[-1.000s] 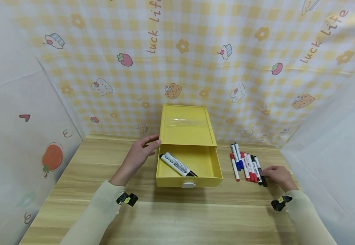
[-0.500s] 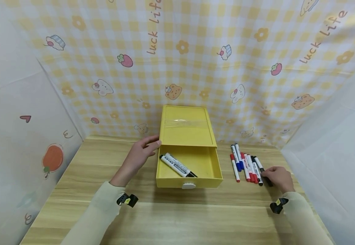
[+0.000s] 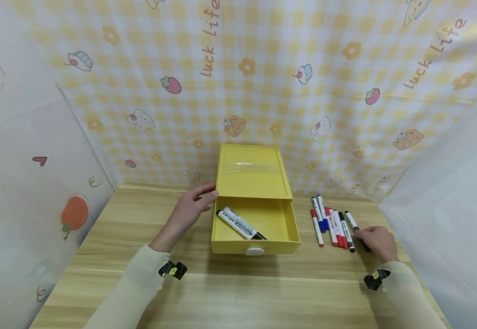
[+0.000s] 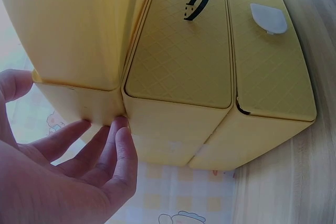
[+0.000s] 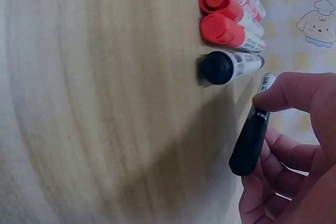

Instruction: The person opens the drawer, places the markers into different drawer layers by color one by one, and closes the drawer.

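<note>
My right hand point(image 3: 380, 242) pinches a black-capped whiteboard marker point(image 5: 249, 142) between thumb and fingers. It is tilted in the right wrist view, beside another black-capped marker point(image 5: 218, 67). My left hand point(image 3: 184, 211) rests against the left side of a yellow drawer unit point(image 3: 254, 171), with its fingertips on the side wall and its thumb at the front edge. The top drawer point(image 3: 227, 247) is pulled out. White markers with black caps point(image 3: 238, 224) lie slantwise inside it. The left wrist view shows two closed drawers below, one with a black loop handle point(image 4: 198, 3).
Right of the unit, several red-capped markers point(image 3: 316, 227), blue-capped markers point(image 3: 322, 212) and black-capped markers lie on the wooden table point(image 3: 246, 297). A checked cloth point(image 3: 263, 100) hangs close behind, with white sheets point(image 3: 460, 183) at both sides.
My right hand has drawn the black-capped marker slightly right, away from the row, and turned it more slantwise. The left hand stays at the drawer unit. The head view has shifted slightly.
</note>
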A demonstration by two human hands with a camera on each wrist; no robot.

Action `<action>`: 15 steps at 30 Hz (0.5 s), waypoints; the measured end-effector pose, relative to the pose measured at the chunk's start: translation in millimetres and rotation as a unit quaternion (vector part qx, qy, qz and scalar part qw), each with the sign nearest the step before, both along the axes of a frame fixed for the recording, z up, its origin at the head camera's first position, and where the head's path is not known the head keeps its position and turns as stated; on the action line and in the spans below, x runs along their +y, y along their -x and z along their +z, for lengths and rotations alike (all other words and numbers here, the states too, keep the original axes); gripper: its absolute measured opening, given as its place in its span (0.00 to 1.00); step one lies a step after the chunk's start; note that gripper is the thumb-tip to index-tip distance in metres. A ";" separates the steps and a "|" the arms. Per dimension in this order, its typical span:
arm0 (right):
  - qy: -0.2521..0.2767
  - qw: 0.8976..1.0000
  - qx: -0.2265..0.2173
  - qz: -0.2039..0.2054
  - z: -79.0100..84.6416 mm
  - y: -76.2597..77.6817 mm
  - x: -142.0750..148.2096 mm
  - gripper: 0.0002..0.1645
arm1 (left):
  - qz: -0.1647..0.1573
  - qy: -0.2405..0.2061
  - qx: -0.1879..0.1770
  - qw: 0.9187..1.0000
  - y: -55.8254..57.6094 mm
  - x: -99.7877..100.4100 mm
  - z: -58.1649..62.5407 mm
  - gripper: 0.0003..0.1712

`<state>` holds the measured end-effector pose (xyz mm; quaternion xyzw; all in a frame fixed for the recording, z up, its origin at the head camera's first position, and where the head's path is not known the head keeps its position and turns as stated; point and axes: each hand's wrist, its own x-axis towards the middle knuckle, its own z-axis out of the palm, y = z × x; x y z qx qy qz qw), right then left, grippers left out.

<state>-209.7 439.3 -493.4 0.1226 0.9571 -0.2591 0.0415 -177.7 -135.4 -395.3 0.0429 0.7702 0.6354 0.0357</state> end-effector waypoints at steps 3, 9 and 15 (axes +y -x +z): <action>0.011 1.000 0.011 -0.005 3.4 -1.7 -2.9 0.25 | -0.001 -0.001 -0.001 1.000 -0.5 0.2 -0.7 0.35; 0.018 0.999 0.028 -0.010 16.4 -1.0 -13.9 0.27 | -0.001 0.002 0.000 1.000 -1.0 0.0 -0.8 0.34; 0.002 0.999 0.047 0.003 34.4 1.7 -32.7 0.24 | -0.002 0.001 -0.002 1.000 -1.9 -0.1 0.5 0.35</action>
